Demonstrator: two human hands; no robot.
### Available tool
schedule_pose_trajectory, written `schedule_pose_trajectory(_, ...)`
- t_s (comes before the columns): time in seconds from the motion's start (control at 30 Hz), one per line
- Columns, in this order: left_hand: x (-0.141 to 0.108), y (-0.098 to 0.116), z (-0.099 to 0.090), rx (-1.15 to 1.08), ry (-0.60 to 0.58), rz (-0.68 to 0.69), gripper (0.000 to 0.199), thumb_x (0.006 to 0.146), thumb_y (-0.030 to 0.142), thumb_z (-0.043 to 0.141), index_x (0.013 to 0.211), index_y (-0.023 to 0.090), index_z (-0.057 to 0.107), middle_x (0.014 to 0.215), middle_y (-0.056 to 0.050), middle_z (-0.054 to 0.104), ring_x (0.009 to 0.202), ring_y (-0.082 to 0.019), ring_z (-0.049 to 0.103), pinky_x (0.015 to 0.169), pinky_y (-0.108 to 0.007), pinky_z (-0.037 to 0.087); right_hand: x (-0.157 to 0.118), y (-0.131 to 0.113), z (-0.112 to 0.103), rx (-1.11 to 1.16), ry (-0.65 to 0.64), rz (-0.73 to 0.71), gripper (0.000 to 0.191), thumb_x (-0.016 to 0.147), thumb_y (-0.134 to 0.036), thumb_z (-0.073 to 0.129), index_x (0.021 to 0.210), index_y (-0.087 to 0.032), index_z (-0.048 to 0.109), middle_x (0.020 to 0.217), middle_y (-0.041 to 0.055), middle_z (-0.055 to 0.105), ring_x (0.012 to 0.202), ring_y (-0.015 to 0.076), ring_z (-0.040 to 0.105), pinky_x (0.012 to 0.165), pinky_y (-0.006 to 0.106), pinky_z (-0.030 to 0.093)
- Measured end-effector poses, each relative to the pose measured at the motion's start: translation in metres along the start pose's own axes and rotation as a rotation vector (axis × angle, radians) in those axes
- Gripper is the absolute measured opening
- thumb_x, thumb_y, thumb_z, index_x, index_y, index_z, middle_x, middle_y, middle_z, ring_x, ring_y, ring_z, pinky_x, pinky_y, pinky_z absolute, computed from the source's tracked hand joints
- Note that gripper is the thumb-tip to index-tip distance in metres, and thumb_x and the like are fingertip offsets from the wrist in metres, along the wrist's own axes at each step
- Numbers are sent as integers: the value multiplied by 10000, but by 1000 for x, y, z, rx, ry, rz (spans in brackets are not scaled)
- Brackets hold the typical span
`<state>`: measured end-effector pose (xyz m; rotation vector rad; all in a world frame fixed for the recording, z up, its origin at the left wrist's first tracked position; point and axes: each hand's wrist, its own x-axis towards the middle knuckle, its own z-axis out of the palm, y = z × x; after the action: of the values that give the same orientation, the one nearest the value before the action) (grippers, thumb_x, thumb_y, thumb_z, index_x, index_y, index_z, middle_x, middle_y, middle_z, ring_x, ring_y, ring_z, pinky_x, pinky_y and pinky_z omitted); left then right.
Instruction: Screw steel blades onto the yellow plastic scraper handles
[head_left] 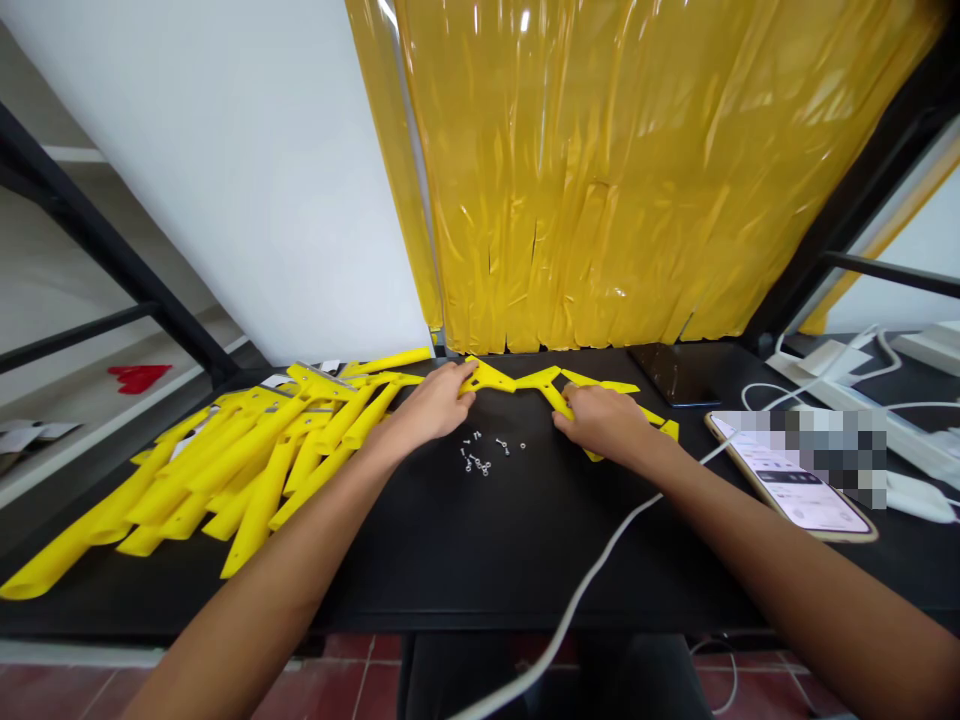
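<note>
Many yellow plastic tubular parts are lying heaped and overlapping on the left of a black bench, while a red piece is resting on a shelf beyond the bench's far left corner. Moving right, a person's left hand is reaching in from a bare forearm, its fingers closed around one end of a zigzag of yellow plastic arms, which is lying near the back edge of the bench, just before a hanging yellow plastic sheet. A small scatter of silver screws is sitting on the bench just below and between the hands, touching neither. The person's right hand is closing around an arm of the same zigzag, with the yellow plastic showing on both sides of the fingers. Behind it, a dark glass-fronted tablet is lying by the back edge. A white cable is trailing past the right forearm and over the front of the bench toward a smartphone in a tan case, which is lying face up, partly blurred out. At far right, a white power strip is sitting among more white cords.
</note>
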<state>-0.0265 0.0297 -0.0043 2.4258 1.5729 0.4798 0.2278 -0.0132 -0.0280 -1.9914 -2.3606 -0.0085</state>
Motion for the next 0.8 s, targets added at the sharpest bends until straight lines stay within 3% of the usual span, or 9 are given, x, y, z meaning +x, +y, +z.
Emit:
schedule_pose_trajectory(0.1,0,-2,5,-67,43,16,686,867,274,601,1516,215,387,1216,-94,647,1049,-228,623,919,-316,459,1,4,1,3,-10,26,412,938,-427,411,1125,-127,624,1113,191,706,1009,361,673,794,426,477)
schedule_pose_trajectory(0.23,-2,-1,4,-157,106,64,664,850,304,642,1479,235,439,1030,-42,680,891,-192,632,823,-307,480,2,6,-1,11,3,45,447,951,-480,404,1124,-136,633,1071,186,715,986,361,682,784,425,480)
schedule_pose_trajectory(0.37,14,13,0,-287,161,-58,695,816,364,709,1447,208,461,906,-36,700,814,-191,668,787,-315,518,3,7,-11,89,46,103,567,948,-615,356,1110,-163,658,1015,175,724,972,369,686,767,426,481)
schedule_pose_trajectory(0.43,30,25,4,-377,99,-157,760,790,358,750,1461,220,419,829,-22,693,708,-185,684,701,-308,542,3,8,-17,157,97,134,620,947,-655,312,1144,-180,656,1005,164,728,960,365,688,758,418,478)
schedule_pose_trajectory(0.53,53,45,18,-559,-116,-357,740,850,295,699,1478,197,320,798,-34,710,636,-171,703,608,-268,557,1,5,-22,255,161,94,661,932,-702,299,1208,-203,635,1052,136,724,953,331,685,750,383,473)
schedule_pose_trajectory(0.7,71,64,47,-484,-132,-466,669,762,277,776,1313,103,439,919,-147,738,553,-197,700,527,-284,553,-2,-5,-10,217,153,-34,691,857,-748,428,1245,-209,619,1164,137,651,999,316,658,805,374,469)
schedule_pose_trajectory(0.8,68,72,57,-444,-149,-444,647,793,361,748,1302,111,437,933,-156,740,539,-205,696,521,-292,542,-1,-8,0,172,109,-57,566,876,-631,493,1293,-261,590,1166,119,612,977,300,658,788,370,469)
